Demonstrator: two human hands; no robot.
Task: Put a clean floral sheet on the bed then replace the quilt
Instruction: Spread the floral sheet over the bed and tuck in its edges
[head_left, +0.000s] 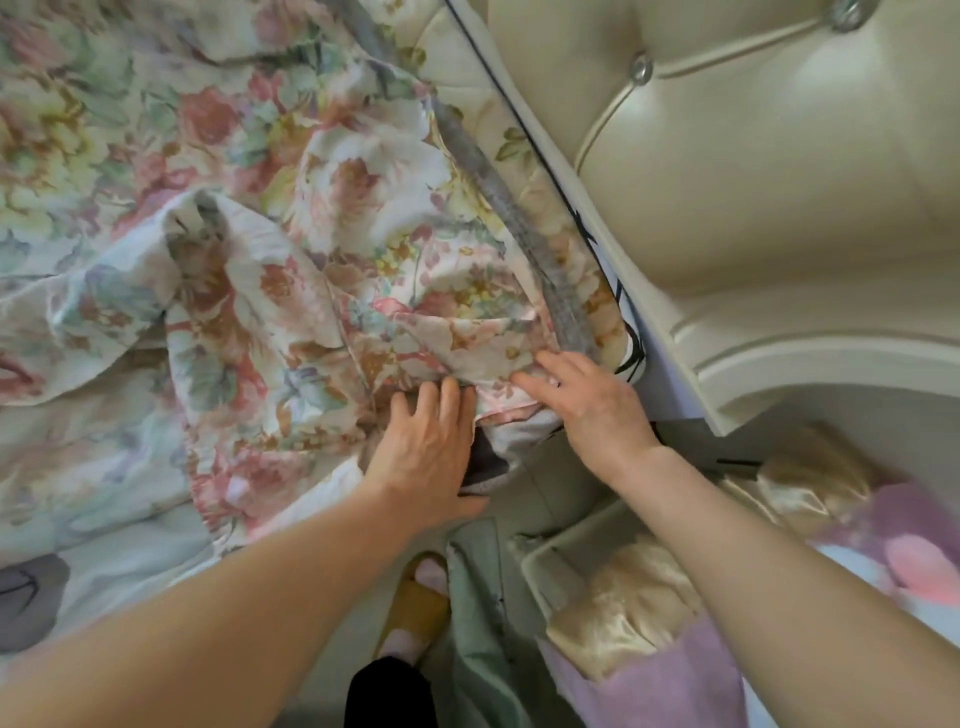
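2 hands work at the corner of the bed, lower centre of the frame. The left hand (431, 447) lies flat, fingers straight and close together, pressing the floral sheet (291, 249) down over the mattress edge. The right hand (587, 400) rests beside it with fingers spread and fairly straight on the sheet's corner, near the grey band (498, 176) of its border; neither hand grips. This looks like smoothing and tucking the corner beside the cream padded headboard (753, 171). The sheet lies rumpled across the left and centre of the frame, and its banded edge runs diagonally from top centre down to the right hand.
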